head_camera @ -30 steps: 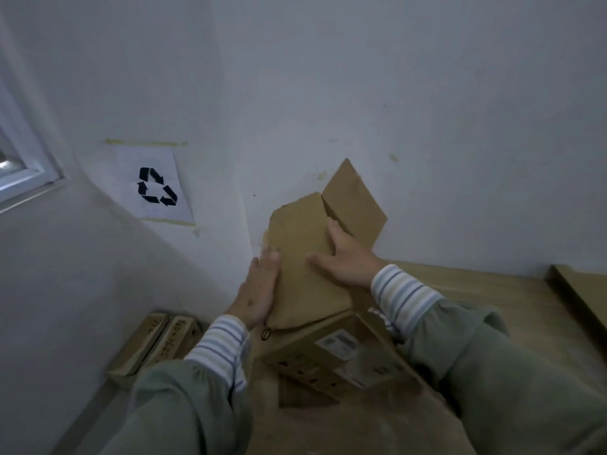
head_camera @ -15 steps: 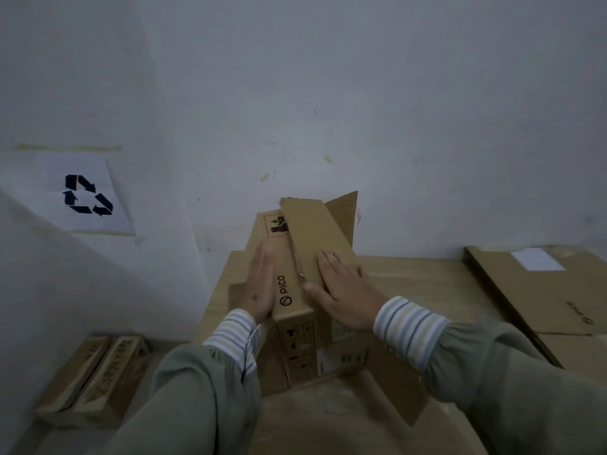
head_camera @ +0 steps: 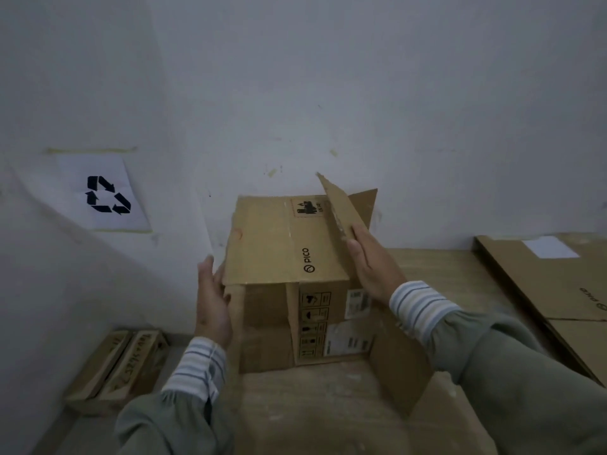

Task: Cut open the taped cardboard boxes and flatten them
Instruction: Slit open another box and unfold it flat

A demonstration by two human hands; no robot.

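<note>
Head view: one brown cardboard box [head_camera: 282, 244] printed "PICO" upright on the pale wooden surface [head_camera: 328, 405], between both grips. Left hand [head_camera: 212, 303] flat, fingers straight, against its left edge; right hand [head_camera: 371, 261] flat, fingers straight, on a raised flap [head_camera: 341, 208]. Two flattened brown cartons [head_camera: 555, 290] well right of the grips. One white recycling-symbol sheet [head_camera: 105, 193] on the wall. Two narrow scribbled boxes [head_camera: 121, 366] on the floor, writing unreadable.

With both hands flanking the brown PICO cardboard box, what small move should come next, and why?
Probably press the sides inward to collapse it: the left hand and right hand lie flat against opposite sides of the brown PICO cardboard box, whose flaps already hang open.
</note>
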